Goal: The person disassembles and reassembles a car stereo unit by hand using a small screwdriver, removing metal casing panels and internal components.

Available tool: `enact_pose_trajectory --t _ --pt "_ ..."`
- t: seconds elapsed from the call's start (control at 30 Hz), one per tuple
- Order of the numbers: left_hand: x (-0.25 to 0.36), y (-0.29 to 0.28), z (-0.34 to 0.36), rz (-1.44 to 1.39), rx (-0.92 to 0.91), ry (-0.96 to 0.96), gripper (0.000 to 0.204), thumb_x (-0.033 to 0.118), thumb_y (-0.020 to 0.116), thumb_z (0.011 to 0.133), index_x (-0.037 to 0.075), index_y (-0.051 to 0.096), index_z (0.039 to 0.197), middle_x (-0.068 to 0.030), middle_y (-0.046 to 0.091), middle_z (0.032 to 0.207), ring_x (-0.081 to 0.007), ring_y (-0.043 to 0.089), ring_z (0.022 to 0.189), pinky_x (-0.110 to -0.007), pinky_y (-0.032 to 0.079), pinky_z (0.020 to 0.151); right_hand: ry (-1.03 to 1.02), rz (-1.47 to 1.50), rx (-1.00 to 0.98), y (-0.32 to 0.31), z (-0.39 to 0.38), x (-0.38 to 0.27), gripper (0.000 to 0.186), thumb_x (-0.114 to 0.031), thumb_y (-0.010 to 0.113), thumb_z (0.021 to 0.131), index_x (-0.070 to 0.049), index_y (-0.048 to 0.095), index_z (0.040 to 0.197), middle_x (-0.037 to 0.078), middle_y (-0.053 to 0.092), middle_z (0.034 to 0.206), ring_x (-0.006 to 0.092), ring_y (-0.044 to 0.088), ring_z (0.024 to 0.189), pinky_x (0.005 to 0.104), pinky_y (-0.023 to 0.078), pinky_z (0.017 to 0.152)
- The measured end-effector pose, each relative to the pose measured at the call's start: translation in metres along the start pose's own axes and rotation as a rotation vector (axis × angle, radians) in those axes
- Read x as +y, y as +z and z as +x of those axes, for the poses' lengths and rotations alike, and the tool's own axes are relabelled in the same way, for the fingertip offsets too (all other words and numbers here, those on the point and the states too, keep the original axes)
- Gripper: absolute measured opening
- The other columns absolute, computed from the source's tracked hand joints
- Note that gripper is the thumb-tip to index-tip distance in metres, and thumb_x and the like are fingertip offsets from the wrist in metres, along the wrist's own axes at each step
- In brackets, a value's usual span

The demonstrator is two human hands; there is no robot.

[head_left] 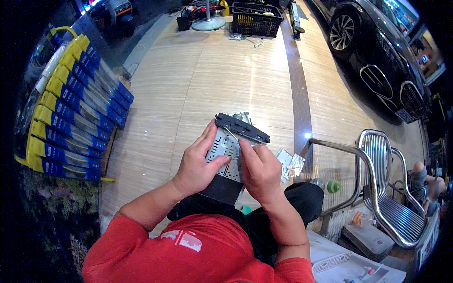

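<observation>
A silver, perforated metal device casing with a black plastic front panel is tilted above my lap. My left hand grips the casing along its left side, thumb on the perforated face. In my right hand is a thin screwdriver, its bare metal shaft slanting up to the black panel. The fist hides its handle. Below the casing, a dark flat piece rests over my lap; whether it is part of the casing I cannot tell.
Small papers and packets lie on the tiled floor beside my right knee. A chrome chair and a green-capped bottle stand to the right. A rack of blue-yellow boxes is left; a black crate and car are farther off.
</observation>
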State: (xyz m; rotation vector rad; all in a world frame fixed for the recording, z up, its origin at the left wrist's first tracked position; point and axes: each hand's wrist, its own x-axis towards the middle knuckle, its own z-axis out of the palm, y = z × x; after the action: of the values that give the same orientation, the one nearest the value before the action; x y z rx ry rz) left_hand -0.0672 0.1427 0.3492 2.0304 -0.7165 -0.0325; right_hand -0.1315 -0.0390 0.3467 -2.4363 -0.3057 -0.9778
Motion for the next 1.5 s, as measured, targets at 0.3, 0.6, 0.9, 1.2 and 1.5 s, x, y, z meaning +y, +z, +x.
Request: enact_pose_trajectory --t 0.3,0.6,0.9,1.2,1.5 --pt "-0.003 0.002 0.006 -0.051 -0.025 -0.033 0.080 0.001 0.072 0.081 -0.010 0.031 0.149 -0.0266 0.038 0.154 -0.0283 0.041 0.142 -0.034 0.035 0.113 0.117 0.062 0.029 0.005 0.006 -0.008 0.033 0.000 0.070 0.082 -0.003 0.066 0.114 0.012 0.059 0.076 0.0291 0.061 0.064 0.0395 0.048 0.054" --pt "0.004 0.004 0.002 -0.007 0.007 -0.022 0.081 0.000 0.072 0.080 -0.010 0.032 0.149 -0.0287 0.043 0.149 -0.0315 0.047 0.137 -0.035 0.039 0.111 0.154 -0.053 -0.090 -0.004 0.007 -0.026 0.027 -0.002 0.068 0.085 -0.004 0.066 0.112 0.013 0.059 0.077 0.0306 0.061 0.065 0.0408 0.049 0.055" --pt "0.007 0.003 0.007 0.012 -0.005 -0.042 0.080 0.000 0.071 0.080 -0.010 0.032 0.149 -0.0281 0.042 0.150 -0.0301 0.045 0.139 -0.034 0.038 0.111 0.220 0.025 -0.056 -0.001 0.009 -0.020 0.032 -0.005 0.066 0.085 -0.006 0.064 0.117 0.012 0.056 0.077 0.0304 0.062 0.064 0.0408 0.050 0.055" --pt "0.008 0.003 0.004 -0.081 -0.016 -0.082 0.079 0.005 0.075 0.080 -0.011 0.034 0.146 -0.0290 0.039 0.151 -0.0357 0.041 0.141 -0.036 0.036 0.114 0.129 -0.102 -0.022 0.000 -0.006 -0.020 0.037 -0.007 0.064 0.081 -0.005 0.066 0.118 0.007 0.051 0.072 0.0240 0.058 0.058 0.0364 0.048 0.049" --pt "0.005 0.002 0.003 -0.041 -0.027 -0.076 0.080 0.004 0.074 0.080 -0.011 0.033 0.147 -0.0288 0.037 0.152 -0.0361 0.040 0.142 -0.036 0.035 0.115 0.198 -0.080 -0.025 0.002 0.000 -0.024 0.035 -0.008 0.065 0.083 -0.007 0.066 0.118 0.009 0.052 0.072 0.0263 0.060 0.059 0.0384 0.049 0.049"
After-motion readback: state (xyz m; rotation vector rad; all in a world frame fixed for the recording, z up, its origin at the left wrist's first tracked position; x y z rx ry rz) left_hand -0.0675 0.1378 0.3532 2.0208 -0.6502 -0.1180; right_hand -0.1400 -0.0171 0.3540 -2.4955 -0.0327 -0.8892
